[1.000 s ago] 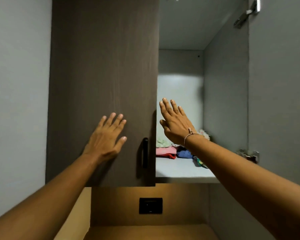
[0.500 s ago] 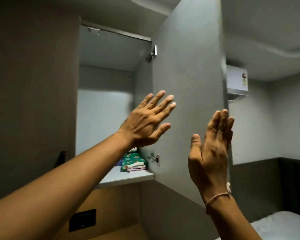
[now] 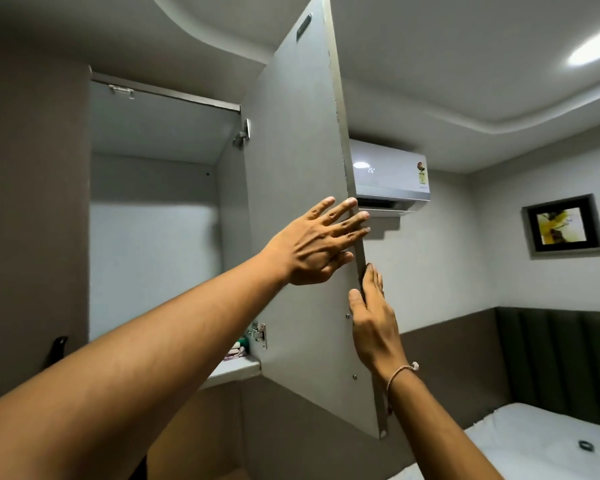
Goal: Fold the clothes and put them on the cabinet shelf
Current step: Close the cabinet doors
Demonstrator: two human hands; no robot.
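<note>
We look up into an open cabinet (image 3: 153,220) at the left of the frame. Its pale grey door (image 3: 298,168) swings out toward us through the centre.

The left grip (image 3: 319,240) comes in from the lower left. It is spread wide and lies flat against the inner face of the door, with the fingertips (image 3: 352,202) reaching the door's free edge.

The right grip (image 3: 374,317) rises from the lower right, just below the left one. Its fingers are straight and pressed together along that same edge. The thumb rests on the near face and the other fingers lie on the far side. A thin bracelet (image 3: 400,372) circles the wrist.

The folded clothes (image 3: 238,349) lie on the cabinet shelf (image 3: 236,370), low in the centre. Only a small pink, white and green corner shows between the left forearm and the door's lower hinge (image 3: 258,334); the rest is hidden.

At the far left, the dark neighbouring door (image 3: 32,220) is closed and carries a black handle (image 3: 58,348). Right of the open door, an air conditioner (image 3: 388,174) hangs on the wall. A framed picture (image 3: 563,225) hangs farther right. A white bed (image 3: 534,441) fills the lower right corner, with a small dark ring (image 3: 586,445) lying on it.
</note>
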